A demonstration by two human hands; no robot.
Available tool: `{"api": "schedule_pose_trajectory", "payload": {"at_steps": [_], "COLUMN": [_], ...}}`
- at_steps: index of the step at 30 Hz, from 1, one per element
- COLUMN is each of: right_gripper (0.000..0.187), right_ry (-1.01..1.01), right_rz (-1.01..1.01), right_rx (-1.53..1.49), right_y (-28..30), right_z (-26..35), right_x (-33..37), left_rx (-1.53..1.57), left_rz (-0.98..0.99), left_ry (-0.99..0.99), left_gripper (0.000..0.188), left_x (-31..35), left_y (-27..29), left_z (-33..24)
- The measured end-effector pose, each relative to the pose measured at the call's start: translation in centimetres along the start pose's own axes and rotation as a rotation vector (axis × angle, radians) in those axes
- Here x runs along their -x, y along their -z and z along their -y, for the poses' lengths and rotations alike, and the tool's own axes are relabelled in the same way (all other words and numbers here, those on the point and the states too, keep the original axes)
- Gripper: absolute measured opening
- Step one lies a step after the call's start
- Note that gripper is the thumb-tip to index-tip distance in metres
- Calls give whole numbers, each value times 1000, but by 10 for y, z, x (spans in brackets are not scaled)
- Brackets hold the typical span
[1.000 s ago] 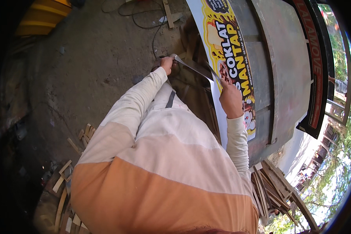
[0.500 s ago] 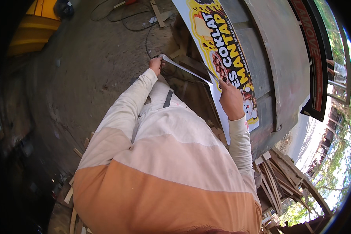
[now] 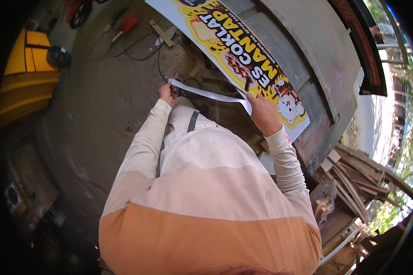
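A printed banner sheet [image 3: 243,52] with a cartoon bear, chocolate drips and a white margin lies on the grey bench top, right of centre. From its near edge a narrow white strip [image 3: 206,94] runs across to my left hand [image 3: 166,93], whose fingers are closed on the strip's far end. The strip sags slightly between my hands. My right hand [image 3: 265,113] is closed at the sheet's near edge, by the bear. A slim dark tool [image 3: 247,84], apparently a cutter knife, sticks out ahead of its fingers; most of it is hidden.
Scrap wood [image 3: 348,183] is piled at the right, below the bench [image 3: 326,137]. A wooden batten [image 3: 161,33], an orange object [image 3: 130,20] and a loose cable [image 3: 144,57] lie on the floor ahead. A yellow object [image 3: 25,78] stands at far left.
The view has turned, so the banner appears farther left. The strip has gone from taut to slightly slack. My right hand has tilted, and the tool now shows its dark side.
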State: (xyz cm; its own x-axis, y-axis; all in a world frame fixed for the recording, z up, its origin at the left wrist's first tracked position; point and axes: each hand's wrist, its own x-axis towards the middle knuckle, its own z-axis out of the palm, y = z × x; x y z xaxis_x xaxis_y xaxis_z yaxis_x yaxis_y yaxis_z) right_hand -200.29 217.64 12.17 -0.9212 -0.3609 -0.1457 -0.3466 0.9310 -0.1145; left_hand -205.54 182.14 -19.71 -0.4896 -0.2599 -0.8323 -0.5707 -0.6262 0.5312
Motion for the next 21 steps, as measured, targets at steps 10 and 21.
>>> {"api": "schedule_pose_trajectory", "payload": {"at_steps": [10,21], "right_gripper": [14,13], "right_ry": [-62,-118], "right_rz": [-13,43], "right_rx": [-6,7], "right_y": [-50,-75], "right_z": [-27,-47], "right_x": [37,45], "left_rx": [-128,-167], "left_rz": [17,6], "left_ry": [-21,-32], "left_gripper": [12,12], "left_x": [-13,-23], "left_y": [26,31], "left_z": [-10,-12]}}
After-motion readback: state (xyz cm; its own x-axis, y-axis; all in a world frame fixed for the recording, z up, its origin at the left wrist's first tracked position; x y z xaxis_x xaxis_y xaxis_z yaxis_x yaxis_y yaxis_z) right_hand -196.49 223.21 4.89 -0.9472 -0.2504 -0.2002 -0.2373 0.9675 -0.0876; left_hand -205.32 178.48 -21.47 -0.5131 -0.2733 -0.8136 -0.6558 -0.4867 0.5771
